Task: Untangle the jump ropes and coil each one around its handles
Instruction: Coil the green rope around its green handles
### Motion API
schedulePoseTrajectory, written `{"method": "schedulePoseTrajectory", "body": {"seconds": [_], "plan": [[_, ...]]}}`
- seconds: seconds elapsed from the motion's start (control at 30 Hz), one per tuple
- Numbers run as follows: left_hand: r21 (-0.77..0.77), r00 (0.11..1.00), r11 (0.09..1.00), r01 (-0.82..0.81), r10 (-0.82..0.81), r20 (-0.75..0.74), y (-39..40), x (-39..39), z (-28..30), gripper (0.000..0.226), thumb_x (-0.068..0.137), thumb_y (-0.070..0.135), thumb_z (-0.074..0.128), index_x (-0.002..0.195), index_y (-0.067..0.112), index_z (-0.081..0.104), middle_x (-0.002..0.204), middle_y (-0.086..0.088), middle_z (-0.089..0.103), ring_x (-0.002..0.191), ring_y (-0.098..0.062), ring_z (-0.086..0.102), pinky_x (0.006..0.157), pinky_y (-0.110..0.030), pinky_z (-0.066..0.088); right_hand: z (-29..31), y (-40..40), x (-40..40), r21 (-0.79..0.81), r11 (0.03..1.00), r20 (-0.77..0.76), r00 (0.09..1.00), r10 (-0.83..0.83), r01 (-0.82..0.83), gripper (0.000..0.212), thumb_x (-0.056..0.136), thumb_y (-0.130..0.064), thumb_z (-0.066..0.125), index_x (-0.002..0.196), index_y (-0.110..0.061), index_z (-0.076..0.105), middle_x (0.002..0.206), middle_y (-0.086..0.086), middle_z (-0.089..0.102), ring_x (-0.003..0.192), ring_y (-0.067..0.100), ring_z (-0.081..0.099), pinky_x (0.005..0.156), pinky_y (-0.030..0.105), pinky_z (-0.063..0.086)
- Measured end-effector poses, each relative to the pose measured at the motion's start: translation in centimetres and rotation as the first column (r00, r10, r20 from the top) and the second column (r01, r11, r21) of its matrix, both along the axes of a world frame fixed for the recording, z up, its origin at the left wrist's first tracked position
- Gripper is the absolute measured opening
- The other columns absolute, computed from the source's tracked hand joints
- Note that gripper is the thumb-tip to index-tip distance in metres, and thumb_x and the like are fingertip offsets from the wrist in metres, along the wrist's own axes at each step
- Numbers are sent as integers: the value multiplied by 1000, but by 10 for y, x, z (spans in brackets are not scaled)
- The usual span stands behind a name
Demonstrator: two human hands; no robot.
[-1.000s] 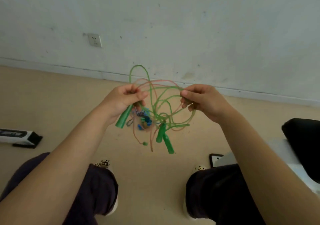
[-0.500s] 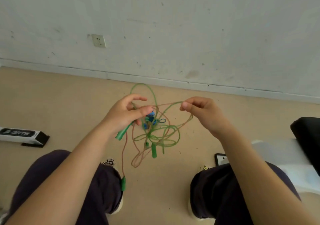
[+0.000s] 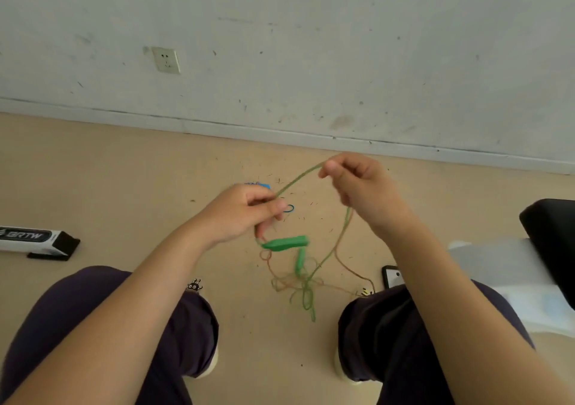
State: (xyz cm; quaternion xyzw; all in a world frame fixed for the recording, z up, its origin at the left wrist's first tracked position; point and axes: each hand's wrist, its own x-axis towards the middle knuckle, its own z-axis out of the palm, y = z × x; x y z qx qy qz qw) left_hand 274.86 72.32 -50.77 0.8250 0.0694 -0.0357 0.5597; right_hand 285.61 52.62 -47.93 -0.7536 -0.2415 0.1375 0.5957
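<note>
- The left hand (image 3: 241, 214) pinches a thin green plastic jump rope cord (image 3: 298, 177) between thumb and curled fingers.
- The right hand (image 3: 362, 186) pinches the same cord higher up, so it arcs between the two hands.
- A bright green tapered handle (image 3: 284, 243) hangs just below the left hand; a second green handle (image 3: 300, 261) dangles beneath it.
- A thin orange-brown cord (image 3: 348, 264) runs beside the green one, and both end in a loose tangle (image 3: 303, 289) low between the person's knees, above the beige floor (image 3: 124, 171).
- Something small and blue (image 3: 264, 185) peeks from behind the left hand; I can't tell what it is.
- A white-and-black box (image 3: 34, 242) lies on the floor to the left.
</note>
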Motion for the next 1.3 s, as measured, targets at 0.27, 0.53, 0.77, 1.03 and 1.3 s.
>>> {"method": "schedulePoseTrajectory", "body": {"seconds": [0.27,0.53,0.77,1.03,1.3], "plan": [[-199,966,952,-232,249,66,29,-10,7,26,97,22,59,76,25,74,52,7,40,46,-9,32,50,-24,31,-5,-21,8,-134,987,-118,990,72,-87,19,89,-29,68,92,-11,72,56,-4,47,54,16,42,55,25,37],[-221,997,973,-66,75,30,1,-9,4,8,91,21,69,91,15,73,59,-1,54,43,-11,37,46,-21,34,-8,3,-17,-129,951,-151,953,262,-282,14,91,-26,67,85,-14,72,55,-8,46,56,19,36,53,25,32],[-119,991,986,-120,126,44,11,-7,2,21,83,8,77,93,19,63,75,4,63,43,-13,45,49,-27,40,-12,3,-6,-130,984,-111,988,103,-117,26,101,-20,51,78,-12,62,60,0,46,52,13,39,56,28,36],[-164,984,973,-164,173,46,7,-6,3,21,97,20,62,81,9,70,72,-4,71,62,-19,67,61,-30,53,-10,2,-7,-109,977,-57,982,178,-184,4,87,-16,72,91,-17,71,66,10,41,52,12,37,49,22,35],[-245,994,963,-111,110,-20,4,-7,4,31,105,24,46,79,8,51,48,0,37,41,-15,34,47,-28,44,-14,9,-15,-376,917,111,976,188,-134,24,95,-29,62,70,-27,65,80,-13,59,66,-9,50,63,5,34]]}}
